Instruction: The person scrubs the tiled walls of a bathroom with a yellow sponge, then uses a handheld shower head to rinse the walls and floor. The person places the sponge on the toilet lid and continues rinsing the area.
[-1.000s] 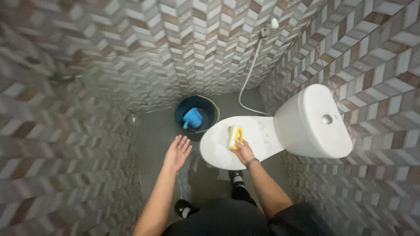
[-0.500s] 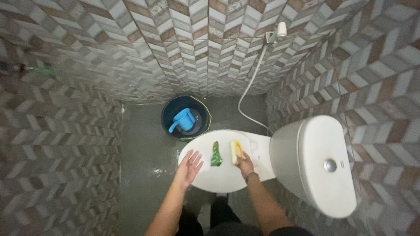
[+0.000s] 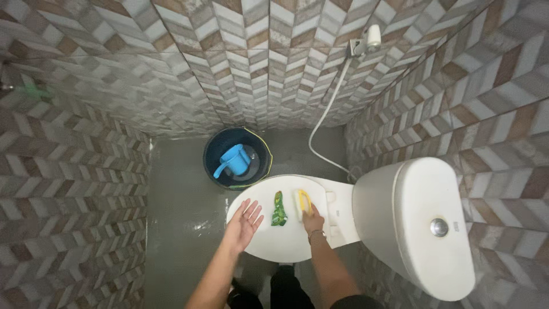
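One small green crinkled plastic sachet (image 3: 279, 209) lies flat on the closed white toilet lid (image 3: 286, 240), between my hands.

One toilet (image 3: 394, 223), one bucket (image 3: 258, 144), one scoop (image 3: 231, 160), one sachet (image 3: 279, 209), one sponge (image 3: 302, 201).

A closed white toilet lid (image 3: 286, 243) and a wet grey floor (image 3: 183, 194) are seen as the carrying surfaces.

On the white oval lid, a small green crumpled sachet (image 3: 279, 208) is laid near the middle, and a yellow-and-white sponge (image 3: 302, 203) is set just beside it, towards the hinge end; the two are kept slightly apart. The left hand (image 3: 245, 224) is rested flat, fingers spread, on the lid's outer edge, and the right hand (image 3: 313, 218) is placed against the sponge's near end. On the grey floor, a round dark blue bucket (image 3: 237, 157) is stood by the tiled wall, just beyond the lid, with a light blue plastic dipper (image 3: 231, 159) held inside it.
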